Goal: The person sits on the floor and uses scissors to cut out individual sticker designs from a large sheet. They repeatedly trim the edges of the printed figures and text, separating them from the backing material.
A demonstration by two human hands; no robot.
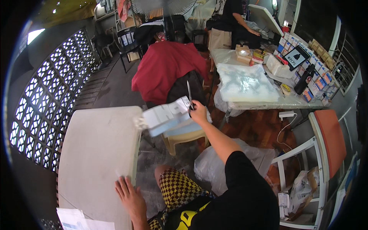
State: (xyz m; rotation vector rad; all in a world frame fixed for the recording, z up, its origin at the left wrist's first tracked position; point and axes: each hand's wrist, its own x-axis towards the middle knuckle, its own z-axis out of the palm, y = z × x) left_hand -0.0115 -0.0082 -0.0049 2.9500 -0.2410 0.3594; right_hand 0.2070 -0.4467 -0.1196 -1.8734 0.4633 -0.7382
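My right hand reaches forward, fingers closed around the dark handles of a pair of scissors, whose blades point up and away. Touching that hand is a whitish sheet with large pale lettering, smeared by motion; whether the fingers also pinch it is hard to tell. Under it, pale blue and white sheets lie on a beige plastic stool. My left hand rests flat and empty, fingers apart, at the right edge of the off-white table.
White papers lie at the table's near corner. A dark red cloth drapes something ahead. On the right worktable are a plastic-wrapped pad, a black bottle and small boxes. Clear plastic covers floor beside me. Another person works behind.
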